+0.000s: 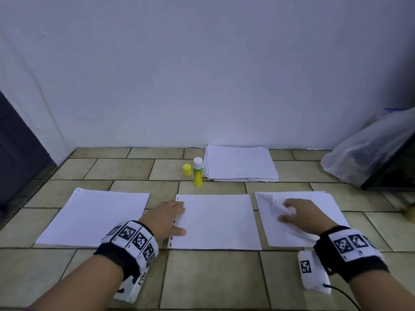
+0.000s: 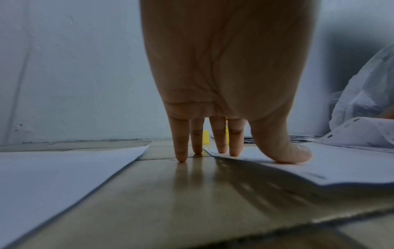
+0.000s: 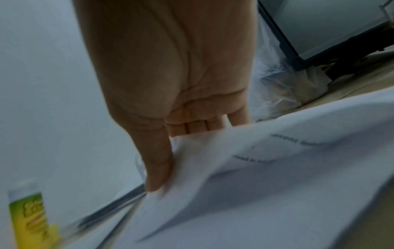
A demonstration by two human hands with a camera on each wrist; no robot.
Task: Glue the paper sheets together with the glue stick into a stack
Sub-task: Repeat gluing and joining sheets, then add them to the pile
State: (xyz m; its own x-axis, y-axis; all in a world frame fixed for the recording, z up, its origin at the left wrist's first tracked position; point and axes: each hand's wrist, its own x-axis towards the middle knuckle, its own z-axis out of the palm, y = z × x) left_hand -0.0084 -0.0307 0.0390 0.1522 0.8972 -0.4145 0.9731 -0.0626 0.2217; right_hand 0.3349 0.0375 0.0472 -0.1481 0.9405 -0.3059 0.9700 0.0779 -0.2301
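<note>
Three white paper sheets lie side by side on the tiled floor: the left sheet [image 1: 94,218], the middle sheet [image 1: 215,221] and the right pile [image 1: 318,212]. My left hand [image 1: 179,221] rests flat on the middle sheet's punched left edge, thumb [image 2: 294,155] pressing the paper and fingertips [image 2: 181,158] touching the tile. My right hand [image 1: 286,212] pinches the top sheet [image 3: 234,168] of the right pile between thumb [image 3: 157,176] and fingers, lifting it crumpled near its left side. The uncapped glue stick [image 1: 198,172] stands behind the middle sheet, with its yellow cap [image 1: 187,169] beside it.
A further stack of paper [image 1: 241,163] lies against the white wall behind the glue stick. A clear plastic bag [image 1: 370,149] and a dark-framed cabinet [image 1: 395,173] stand at the back right. A dark door [image 1: 18,153] is at the left.
</note>
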